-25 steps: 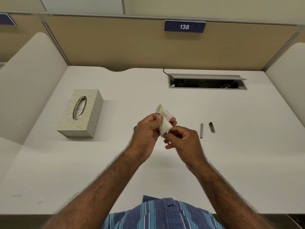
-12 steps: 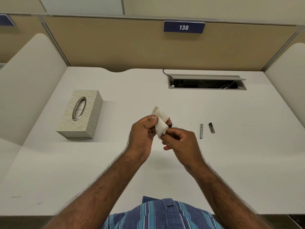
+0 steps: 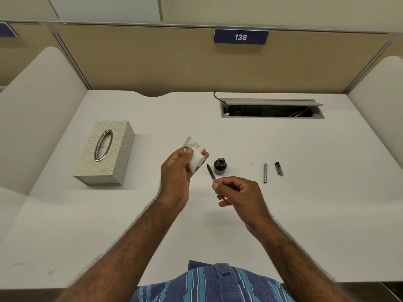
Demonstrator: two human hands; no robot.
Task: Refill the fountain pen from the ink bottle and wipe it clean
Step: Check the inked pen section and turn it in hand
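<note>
The two hands, pressed together around the pen half a second ago, have drawn apart, uncovering the small round dark glass ink bottle (image 3: 219,166) that stands uncapped on the smooth white desk (image 3: 305,203). The right hand (image 3: 238,196) pinches the slim fountain pen section with its clear barrel and red end (image 3: 211,175) between thumb and fingers, its long axis tilted, dark nib pointing up and away toward the left, red end low in the palm. The left hand (image 3: 177,171) is closed on a crumpled, folded white paper tissue (image 3: 195,154), held just left of the nib without touching it. The bottle stands just beyond the nib. Right of it lie a thin silver metal pen barrel (image 3: 265,173) and a short dark pen cap (image 3: 279,168), near each other. A pale patterned rectangular tissue box with an oval metal-rimmed opening (image 3: 104,153) sits well to the left. Behind, a tan partition carries a blue plate numbered 138 (image 3: 241,36) above an open cable tray (image 3: 271,108).
</note>
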